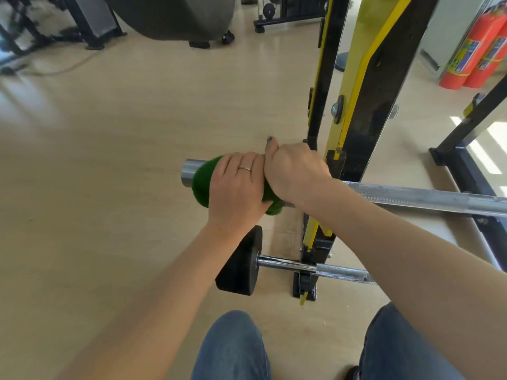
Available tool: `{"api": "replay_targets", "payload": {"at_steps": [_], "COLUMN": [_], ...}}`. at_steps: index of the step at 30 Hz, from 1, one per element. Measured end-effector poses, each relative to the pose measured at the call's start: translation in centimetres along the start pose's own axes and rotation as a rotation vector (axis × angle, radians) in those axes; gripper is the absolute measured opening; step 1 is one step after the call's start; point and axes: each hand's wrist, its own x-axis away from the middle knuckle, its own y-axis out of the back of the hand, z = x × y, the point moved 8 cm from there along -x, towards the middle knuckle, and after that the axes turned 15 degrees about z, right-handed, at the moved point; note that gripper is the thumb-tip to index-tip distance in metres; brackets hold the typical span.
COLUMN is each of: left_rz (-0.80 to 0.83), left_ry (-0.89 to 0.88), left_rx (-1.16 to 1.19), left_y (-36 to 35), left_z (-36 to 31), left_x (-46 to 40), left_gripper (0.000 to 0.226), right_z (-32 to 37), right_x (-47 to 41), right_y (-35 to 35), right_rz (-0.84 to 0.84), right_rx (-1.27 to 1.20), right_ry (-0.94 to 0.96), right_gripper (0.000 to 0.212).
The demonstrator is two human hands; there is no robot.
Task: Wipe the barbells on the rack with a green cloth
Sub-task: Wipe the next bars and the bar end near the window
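Observation:
A steel barbell (428,197) lies across the black and yellow rack (365,113), its thick sleeve end (190,172) pointing left. A green cloth (201,185) is wrapped round that sleeve. My left hand (238,185) grips the cloth round the sleeve. Right beside it, nearer the rack upright, my right hand (295,171) grips the same sleeve, its thumb raised; part of the cloth shows under this hand. Lower on the rack sits a second barbell (299,266) with a black weight plate (241,263) on its left end.
Pale wood floor spreads to the left. Gym machines (90,20) stand at the back. Red fire extinguishers (477,48) are at the upper right. A black frame bar (472,127) runs along the right side. My knees in jeans (233,349) are at the bottom.

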Motion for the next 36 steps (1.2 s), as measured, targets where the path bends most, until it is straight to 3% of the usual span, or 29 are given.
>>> {"api": "replay_targets", "payload": {"at_steps": [4,9,13,17,19,23,27,29,31,34,36], "left_rz": [0.137,0.35,0.438,0.392,0.363,0.514,0.602,0.636,0.634,0.605,0.632], "left_ry": [-0.212,-0.122,-0.168,-0.069,-0.069,-0.186,-0.086,-0.115,-0.151,-0.165,-0.198], "left_rx": [-0.11,-0.068,-0.075,-0.004,-0.026,-0.009,-0.02,-0.005,0.015,0.053,0.127], "left_y": [0.5,0.9,0.6,-0.4,-0.3,0.4,0.4,-0.5,-0.9,-0.6,-0.3], "left_z": [3.5,9.7,5.3,-0.1,-0.4,3.2,5.9,2.9,-0.7,-1.9,-0.9], "left_x": [0.4,0.3,-1.4,-2.6,-2.6,-2.4,-1.9,-2.7,-3.5,-3.6,-3.1], "left_gripper": [0.054,0.053,0.048,0.044,0.046,0.05,0.044,0.038,0.04,0.048,0.053], "right_z": [0.8,1.1,0.9,0.1,0.1,0.0,-0.2,-0.2,-1.3,-4.7,-6.8], "right_x": [0.7,1.4,0.8,0.2,0.6,1.7,2.7,3.8,5.0,7.3,9.0], "right_y": [0.0,0.3,0.5,0.4,0.5,1.1,1.3,1.7,2.0,2.4,2.5], "right_rz": [0.032,0.018,0.015,0.192,0.241,0.231,0.142,0.107,0.056,-0.148,-0.297], "right_rx": [0.09,0.139,0.022,-0.205,-0.273,-0.326,-0.471,-0.551,-0.784,-0.986,-0.961], "right_ry": [0.06,0.06,0.042,0.026,0.044,0.057,0.065,0.119,0.159,0.132,0.104], "right_gripper": [0.061,0.078,0.07,0.057,0.053,0.049,0.047,0.042,0.05,0.056,0.056]}}
